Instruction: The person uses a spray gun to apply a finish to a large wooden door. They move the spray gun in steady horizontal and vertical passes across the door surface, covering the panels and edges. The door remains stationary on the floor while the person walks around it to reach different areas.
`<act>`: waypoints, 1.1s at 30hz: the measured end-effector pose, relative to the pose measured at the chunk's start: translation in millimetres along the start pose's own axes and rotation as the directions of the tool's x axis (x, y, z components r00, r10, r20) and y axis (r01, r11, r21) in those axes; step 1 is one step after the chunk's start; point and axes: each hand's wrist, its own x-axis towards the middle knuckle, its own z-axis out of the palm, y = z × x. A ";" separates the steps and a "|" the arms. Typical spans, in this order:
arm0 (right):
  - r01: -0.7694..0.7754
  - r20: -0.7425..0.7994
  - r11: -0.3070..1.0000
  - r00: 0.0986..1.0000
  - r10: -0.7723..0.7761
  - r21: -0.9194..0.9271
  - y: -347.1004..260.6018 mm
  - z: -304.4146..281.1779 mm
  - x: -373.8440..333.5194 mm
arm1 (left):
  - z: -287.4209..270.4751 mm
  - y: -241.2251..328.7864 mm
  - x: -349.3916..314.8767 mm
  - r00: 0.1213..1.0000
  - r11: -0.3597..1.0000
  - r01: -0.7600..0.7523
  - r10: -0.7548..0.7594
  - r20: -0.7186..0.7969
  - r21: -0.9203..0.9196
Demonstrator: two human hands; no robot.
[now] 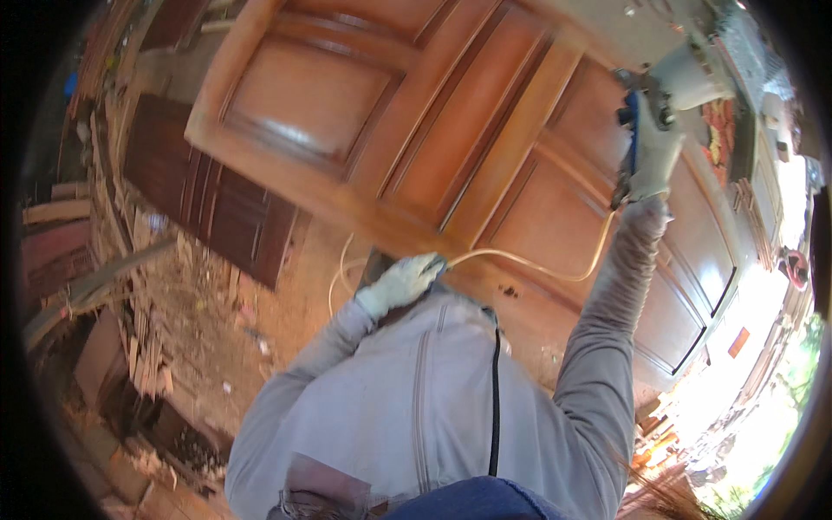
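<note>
My right hand (pixel 656 143), in a pale glove, is wrapped round a spray gun (pixel 633 130) with a light-coloured cup (pixel 691 76) on it. The gun is over the right part of a large reddish-brown panelled wooden door (pixel 485 130). From the gun's lower end a thin yellowish hose (pixel 529 262) curves across the door to my left hand. My left hand (pixel 403 284), also gloved, is closed round the hose at my waist, close to the door's near edge. A small dark bluish thing shows at its fingertips; I cannot make out what it is.
A darker panelled door (pixel 208 186) lies lower down at the left. Wood strips and scraps (pixel 147 347) litter the dirt floor there. A loop of hose (pixel 334 286) hangs left of my left hand. More timber (pixel 663 442) is piled at the lower right, near bright daylight.
</note>
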 end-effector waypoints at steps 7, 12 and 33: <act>-0.012 0.132 0.983 0.991 0.036 -0.184 -52.0 -34.0 -99.3 | -29.1 33.0 -10.9 0.887 0.911 0.380 -0.309 0.343 -0.162; -0.382 0.406 0.919 0.829 0.385 -0.092 -107.2 -33.1 -220.5 | -43.9 38.8 -20.2 0.834 0.902 0.417 -0.330 0.443 -0.113; -0.474 -0.155 0.879 0.873 0.462 -0.050 -151.6 60.9 -468.1 | -83.0 -43.6 -152.2 0.785 0.966 0.176 -0.021 0.619 -0.190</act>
